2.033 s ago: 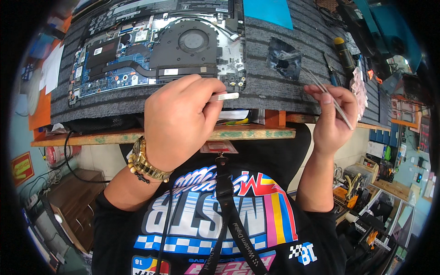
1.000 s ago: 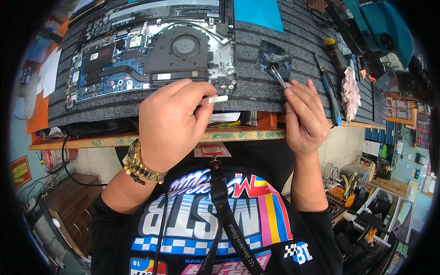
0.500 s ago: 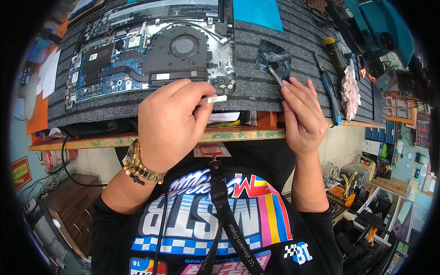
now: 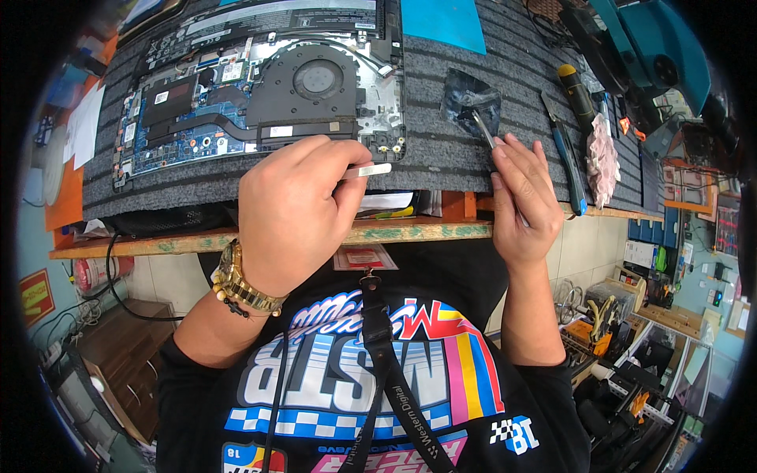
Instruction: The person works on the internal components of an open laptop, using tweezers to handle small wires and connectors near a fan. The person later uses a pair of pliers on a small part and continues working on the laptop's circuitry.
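Note:
My left hand (image 4: 296, 209) is closed just in front of the laptop's near edge. From its pinched fingers sticks a small flat tool with a pale, rounded end (image 4: 372, 170); the rest of it is hidden in the grip. Farther right, my right hand (image 4: 527, 197) holds slim metal tweezers (image 4: 486, 134) between thumb and fingers. Their tip reaches the near part of a small dark, shiny plastic pouch (image 4: 461, 93) lying on the mat. An opened laptop (image 4: 377, 110) spreads across the left, with its black fan (image 4: 303, 83), blue circuit board (image 4: 209, 143) and battery (image 4: 272, 24) exposed.
The laptop lies on a grey ribbed mat (image 4: 430, 158) at a wooden table edge (image 4: 426, 231). To the right are a blue-black utility knife (image 4: 564, 150), a yellow-black screwdriver (image 4: 578, 94) and a crumpled pink cloth (image 4: 603, 165). A blue sheet (image 4: 445, 24) lies at the back.
My right hand and the tweezers have shifted slightly right, and the tip now sits a little farther right on the pouch. My left hand stays almost still.

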Motion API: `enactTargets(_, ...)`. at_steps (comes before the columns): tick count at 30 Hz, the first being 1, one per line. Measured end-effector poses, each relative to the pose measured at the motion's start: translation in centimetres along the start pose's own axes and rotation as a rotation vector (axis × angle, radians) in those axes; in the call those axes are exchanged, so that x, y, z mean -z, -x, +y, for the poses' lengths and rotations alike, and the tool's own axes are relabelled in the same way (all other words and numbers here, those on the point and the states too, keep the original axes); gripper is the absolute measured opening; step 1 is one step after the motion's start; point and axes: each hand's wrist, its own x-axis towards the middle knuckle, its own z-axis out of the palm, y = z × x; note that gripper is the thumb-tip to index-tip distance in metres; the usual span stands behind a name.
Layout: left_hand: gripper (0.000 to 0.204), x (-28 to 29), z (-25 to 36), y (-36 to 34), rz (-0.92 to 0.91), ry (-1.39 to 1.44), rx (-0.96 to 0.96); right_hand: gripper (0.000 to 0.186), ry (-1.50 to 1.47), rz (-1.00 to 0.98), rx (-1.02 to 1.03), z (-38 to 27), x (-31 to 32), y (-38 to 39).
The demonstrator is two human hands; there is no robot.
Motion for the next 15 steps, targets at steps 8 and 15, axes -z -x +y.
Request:
enactTargets(8,0.015,0.01,0.06,0.01,0.000,-0.002,0.004,0.039,-0.008,0.012,-0.010,0.02,-0.10,0.08)
enactTargets(15,0.012,0.22,-0.01,-0.02,-0.026,-0.014,-0.009,0.037,-0.042,0.009,-0.020,-0.08,0.02,-0.03)
